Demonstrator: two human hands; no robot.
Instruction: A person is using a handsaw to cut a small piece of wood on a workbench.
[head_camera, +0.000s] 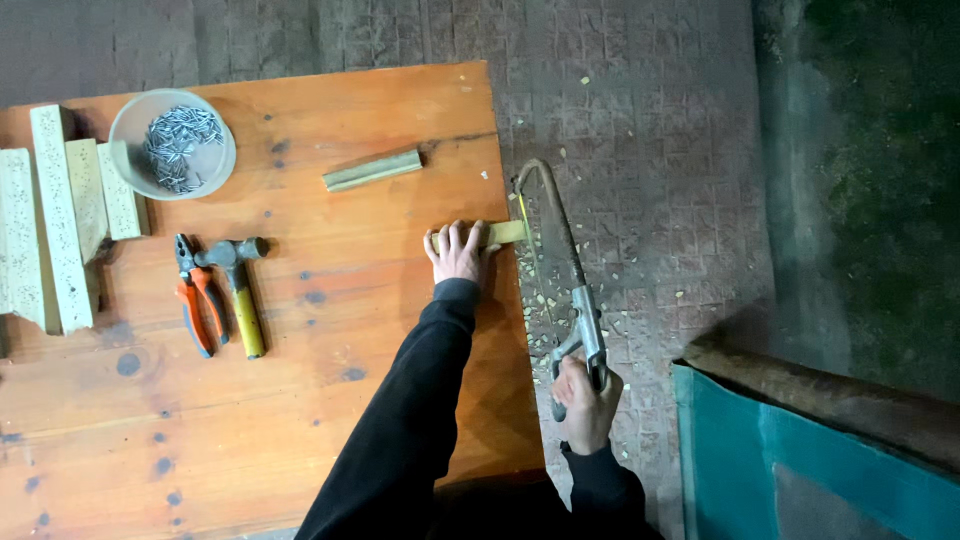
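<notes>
Wood strip (500, 234) overhanging table edge (520, 330)

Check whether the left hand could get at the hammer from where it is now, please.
Probably yes. The left hand presses a wood strip at the table edge; the hammer lies beside the pliers across bare tabletop. It would have to release the strip first.
</notes>
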